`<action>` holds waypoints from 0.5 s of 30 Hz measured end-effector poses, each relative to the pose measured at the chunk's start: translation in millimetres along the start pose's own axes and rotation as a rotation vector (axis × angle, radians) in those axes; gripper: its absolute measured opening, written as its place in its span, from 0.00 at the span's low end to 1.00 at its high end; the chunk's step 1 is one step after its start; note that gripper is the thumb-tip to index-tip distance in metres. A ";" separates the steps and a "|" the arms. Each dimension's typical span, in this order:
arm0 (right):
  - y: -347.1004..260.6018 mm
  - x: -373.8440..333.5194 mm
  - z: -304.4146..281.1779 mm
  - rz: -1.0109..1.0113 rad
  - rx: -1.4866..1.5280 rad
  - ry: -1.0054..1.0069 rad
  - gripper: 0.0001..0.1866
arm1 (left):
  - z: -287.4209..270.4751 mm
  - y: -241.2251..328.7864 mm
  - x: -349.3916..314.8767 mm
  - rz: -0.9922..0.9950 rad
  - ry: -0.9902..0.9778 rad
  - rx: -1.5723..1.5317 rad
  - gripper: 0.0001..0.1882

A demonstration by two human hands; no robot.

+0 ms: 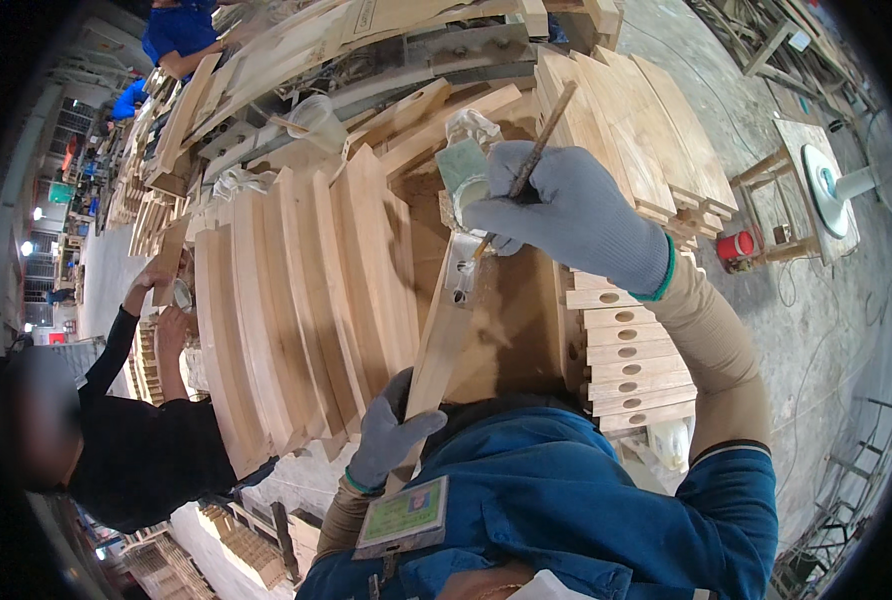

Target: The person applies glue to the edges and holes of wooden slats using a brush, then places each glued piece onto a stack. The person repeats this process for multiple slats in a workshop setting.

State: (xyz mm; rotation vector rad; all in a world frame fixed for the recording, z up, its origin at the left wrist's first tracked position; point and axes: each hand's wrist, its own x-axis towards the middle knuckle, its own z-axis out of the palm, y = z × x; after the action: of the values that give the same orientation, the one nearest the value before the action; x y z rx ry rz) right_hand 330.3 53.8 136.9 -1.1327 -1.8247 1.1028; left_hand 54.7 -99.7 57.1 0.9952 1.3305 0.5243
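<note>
My right hand [576, 205], in a grey glove with a green cuff, is closed around a thin brown stick [543, 135]. The stick's pale lower tip meets the far end of a wooden bar [441, 345], beside oval holes cut there. Whether that tip has bristles I cannot tell. My left hand [391, 430], gloved alike, is wrapped round the bar's near end, which tilts up away from me. Just left of my right fingers stands a small round container [473, 192] with whitish stuff on its rim, against a greenish block [460, 163].
Long wooden boards [296, 300] stand in a row on the left. Bars with oval holes [631, 365] are stacked at the right, below wide planks [646, 130]. A co-worker in black [156, 450] works at left. A red can [734, 246] sits near a wooden stand.
</note>
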 end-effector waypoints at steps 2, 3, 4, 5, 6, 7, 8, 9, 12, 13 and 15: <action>-1.0 -3.5 0.3 0.148 0.227 0.062 0.11 | -0.1 -3.6 0.4 0.015 0.008 0.015 0.33; -1.9 -4.4 0.7 0.215 0.339 0.087 0.10 | 0.0 -4.8 0.7 0.028 0.018 0.019 0.33; 1.5 -6.9 2.0 0.223 0.479 0.146 0.10 | -0.5 -5.1 0.8 0.020 0.016 0.006 0.33; 8.9 -11.1 4.2 0.231 0.620 0.202 0.09 | -1.2 -5.1 0.8 0.012 0.014 -0.007 0.33; 14.8 -15.6 5.7 0.236 0.761 0.259 0.09 | -2.4 -5.1 1.9 0.007 0.012 -0.019 0.33; 16.0 -21.0 7.0 0.250 0.836 0.304 0.06 | -3.0 -5.3 2.0 0.013 0.011 -0.058 0.32; 19.8 -25.6 13.4 0.216 0.866 0.368 0.06 | -3.3 -5.7 1.8 0.019 0.011 -0.096 0.31; 25.8 -32.4 21.8 0.177 0.889 0.443 0.05 | -3.8 -6.3 3.2 0.031 -0.002 -0.134 0.29; 33.6 -45.5 47.3 0.160 0.964 0.568 0.03 | -5.7 -4.6 2.7 -0.010 -0.077 -0.250 0.25; 34.4 -48.9 54.6 0.170 0.990 0.594 0.03 | -4.4 -5.2 2.0 0.012 -0.082 -0.292 0.25; 37.7 -55.6 63.5 0.086 1.035 0.603 0.03 | -1.5 -7.4 1.7 0.056 -0.093 -0.374 0.23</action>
State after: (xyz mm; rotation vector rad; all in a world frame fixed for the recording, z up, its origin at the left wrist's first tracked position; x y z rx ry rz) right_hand 306.7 -6.5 71.0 -0.7564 -0.5733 1.3108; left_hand 52.1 -101.7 50.1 0.7389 1.0741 0.7300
